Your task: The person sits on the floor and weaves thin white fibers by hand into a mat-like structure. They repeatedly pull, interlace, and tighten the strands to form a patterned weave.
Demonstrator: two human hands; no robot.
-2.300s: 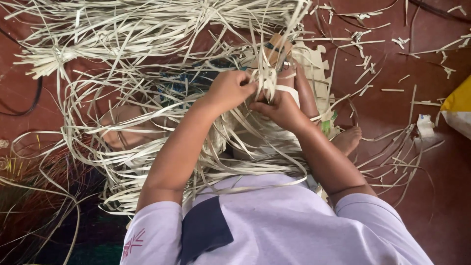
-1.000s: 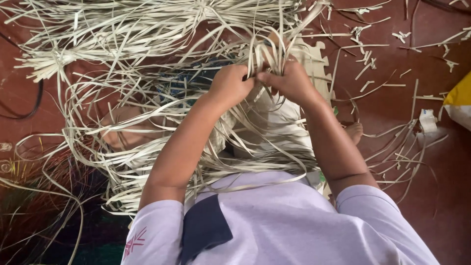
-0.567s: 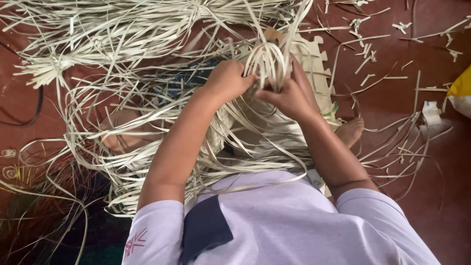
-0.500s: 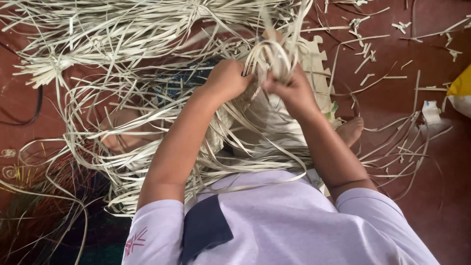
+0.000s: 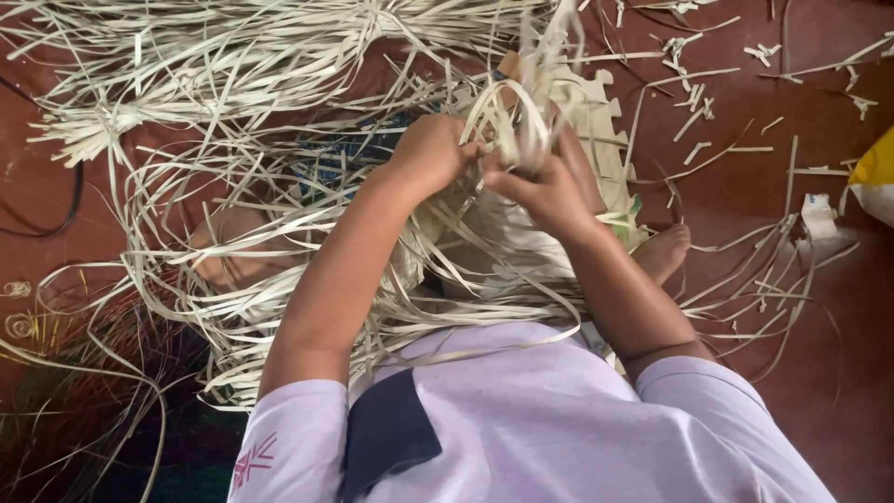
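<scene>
My left hand [image 5: 430, 149] and my right hand [image 5: 540, 191] meet over my lap, both closed on a looped bunch of pale flat strips [image 5: 517, 126]. The loop arches up between the two hands. Under them lies a pale woven piece [image 5: 596, 121] with a stepped edge, partly hidden by my right forearm. Long loose strips [image 5: 279, 56] spread in a tangle across the red floor [image 5: 764, 177] above and to the left of my hands.
A bare foot [image 5: 663, 251] shows by my right forearm and a knee [image 5: 223, 247] under strips at left. Short strip offcuts [image 5: 694, 116] litter the floor at upper right. A yellow object [image 5: 875, 172] sits at the right edge, dark reddish fibres [image 5: 84, 373] at lower left.
My hands have shifted along the strip bunch: the right hand rose, dropped and now sits lower, while the loop of strips stands taller between them. The left hand stayed almost still.
</scene>
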